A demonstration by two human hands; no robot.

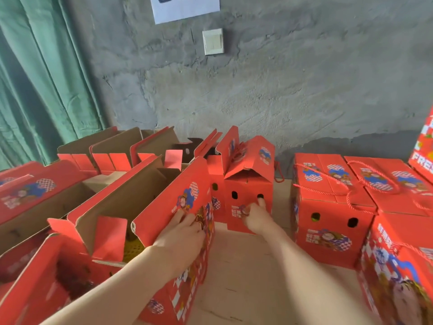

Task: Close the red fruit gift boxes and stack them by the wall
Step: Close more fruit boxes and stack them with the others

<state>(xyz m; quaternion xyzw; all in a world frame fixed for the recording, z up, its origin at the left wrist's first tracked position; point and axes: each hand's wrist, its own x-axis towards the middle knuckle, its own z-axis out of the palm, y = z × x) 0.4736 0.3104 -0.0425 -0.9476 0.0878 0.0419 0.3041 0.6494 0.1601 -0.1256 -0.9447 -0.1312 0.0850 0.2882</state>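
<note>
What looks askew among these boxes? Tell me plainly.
The middle box by the wall: its top flaps stand tented, half-shut, while the closed boxes right of it have flat tops. The right hand touches its front.

Your boxes (328, 207) below the grey wall (304, 90) are red with blue blotches and red-white checks, brown inside. Left of that wall, a green curtain (35, 90); on it, a white switch (213, 41) and paper (185, 8).
</note>
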